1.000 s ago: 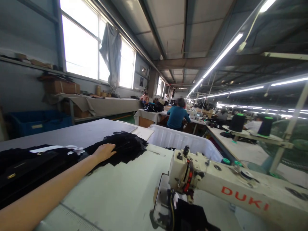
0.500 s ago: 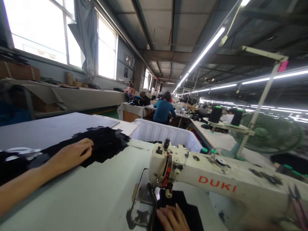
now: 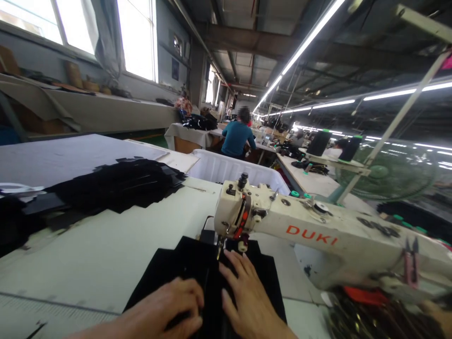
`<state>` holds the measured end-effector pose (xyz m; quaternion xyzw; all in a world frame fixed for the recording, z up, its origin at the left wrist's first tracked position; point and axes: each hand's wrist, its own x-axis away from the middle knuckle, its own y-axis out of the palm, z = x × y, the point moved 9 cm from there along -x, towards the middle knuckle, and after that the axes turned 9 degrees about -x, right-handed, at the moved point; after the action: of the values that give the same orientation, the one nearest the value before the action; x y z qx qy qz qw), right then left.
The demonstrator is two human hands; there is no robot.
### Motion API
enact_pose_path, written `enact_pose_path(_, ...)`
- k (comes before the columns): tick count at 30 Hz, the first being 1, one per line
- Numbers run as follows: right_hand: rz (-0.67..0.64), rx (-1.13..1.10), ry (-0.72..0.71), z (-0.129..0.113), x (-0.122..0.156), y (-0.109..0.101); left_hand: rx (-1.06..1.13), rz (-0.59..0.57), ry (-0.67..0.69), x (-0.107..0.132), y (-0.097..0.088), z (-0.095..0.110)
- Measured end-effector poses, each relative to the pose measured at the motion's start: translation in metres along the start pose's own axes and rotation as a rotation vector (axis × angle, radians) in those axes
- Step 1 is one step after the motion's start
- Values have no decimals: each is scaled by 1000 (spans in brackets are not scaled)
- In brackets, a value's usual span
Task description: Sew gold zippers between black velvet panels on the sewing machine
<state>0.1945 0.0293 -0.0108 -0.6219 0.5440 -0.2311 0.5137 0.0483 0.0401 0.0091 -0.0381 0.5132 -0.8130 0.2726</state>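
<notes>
A black fabric piece (image 3: 197, 268) lies on the white sewing table (image 3: 106, 254) under the needle of a cream DUKI sewing machine (image 3: 303, 230). My left hand (image 3: 169, 308) rests on the fabric's near left part with its fingers curled, pinching the cloth. My right hand (image 3: 243, 292) lies flat on the fabric with fingers stretched toward the presser foot. A pile of black cut pieces (image 3: 120, 183) sits at the table's far left, away from both hands.
A white plastic bin (image 3: 240, 170) stands behind the machine. Thread snips (image 3: 409, 263) hang at the machine's right end. A green fan (image 3: 388, 174) and thread cones (image 3: 318, 143) are to the right. A person in a teal top (image 3: 237, 136) sits farther back among other workers.
My left hand left the pile of black pieces and came back to the needle with a black piece, now laid beside my right hand. The view has tilted down.
</notes>
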Motion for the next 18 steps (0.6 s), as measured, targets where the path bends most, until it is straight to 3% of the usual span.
enact_pose_path(3,-77,-11,53,2,-6,-5,-246,129,-32,-6,-8,-12)
enact_pose_path(7,-111,-7,45,-7,6,1,-478,191,76,5,7,-17)
enact_pose_path(11,-112,-12,29,-12,17,5,-549,162,83,5,10,-16)
enact_pose_path(18,-136,-8,-12,-9,11,4,-514,70,47,-10,13,-23)
